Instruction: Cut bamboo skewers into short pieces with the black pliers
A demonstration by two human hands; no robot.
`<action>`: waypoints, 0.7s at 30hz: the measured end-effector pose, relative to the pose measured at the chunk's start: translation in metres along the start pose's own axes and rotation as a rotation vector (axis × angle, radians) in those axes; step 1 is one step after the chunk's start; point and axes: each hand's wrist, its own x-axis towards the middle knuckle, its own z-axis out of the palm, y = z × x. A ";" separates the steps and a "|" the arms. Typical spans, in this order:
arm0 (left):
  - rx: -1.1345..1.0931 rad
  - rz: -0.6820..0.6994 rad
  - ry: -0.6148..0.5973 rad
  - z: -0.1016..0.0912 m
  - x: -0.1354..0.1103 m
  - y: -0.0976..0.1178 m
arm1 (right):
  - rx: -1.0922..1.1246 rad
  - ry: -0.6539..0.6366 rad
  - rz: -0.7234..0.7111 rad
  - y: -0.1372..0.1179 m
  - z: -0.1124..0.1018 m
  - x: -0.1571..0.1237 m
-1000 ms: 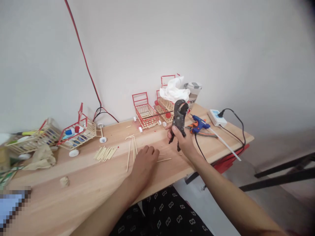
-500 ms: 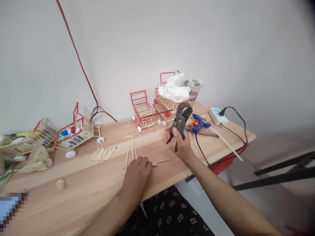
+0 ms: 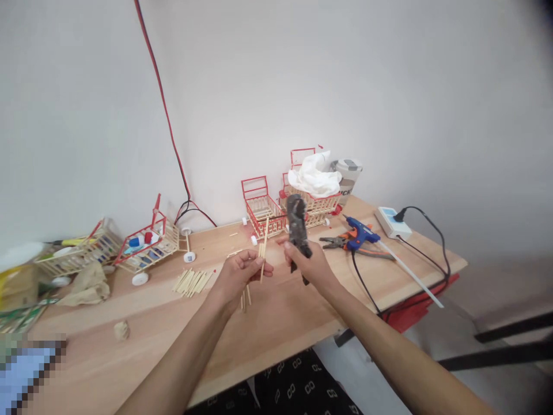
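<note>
Pinched between the fingers of my left hand (image 3: 246, 271) are a few thin wooden sticks (image 3: 262, 253), held upright above the table. My right hand (image 3: 306, 259) is wrapped round the handles of a dark hand cutter (image 3: 296, 222), its head pointing up, just right of the sticks and apart from them. More loose sticks (image 3: 245, 298) lie on the table under my left hand. Farther left is a pile of short cut sticks (image 3: 192, 282). Behind my hands stands a small model shopping cart (image 3: 261, 210) of sticks with red edges.
A blue glue gun (image 3: 362, 230) lies by orange-handled pliers (image 3: 332, 242) at the right, its cord near a white power strip (image 3: 391, 222). More stick carts (image 3: 147, 245) stand at the left. White cloth (image 3: 315, 176) tops another cart by a cup (image 3: 348, 173).
My left hand has lifted from the table with several sticks in its fingers. The cutter in my right hand has turned and moved closer to them. The view has shifted slightly.
</note>
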 end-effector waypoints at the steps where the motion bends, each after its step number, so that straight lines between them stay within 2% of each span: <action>1: -0.025 0.010 -0.005 0.001 0.002 0.000 | -0.040 -0.026 -0.006 -0.002 0.006 0.004; 7: -0.003 0.073 0.030 -0.002 0.009 0.001 | -0.148 0.003 -0.004 -0.004 0.038 0.029; 14: -0.133 -0.070 -0.030 -0.028 0.010 -0.005 | -0.071 -0.019 0.050 0.008 0.058 0.055; 18: -0.190 -0.132 -0.035 -0.035 0.009 -0.009 | -0.048 0.005 0.101 0.014 0.068 0.056; 21: -0.201 -0.121 -0.007 -0.036 0.008 -0.010 | -0.053 0.000 0.088 0.015 0.070 0.054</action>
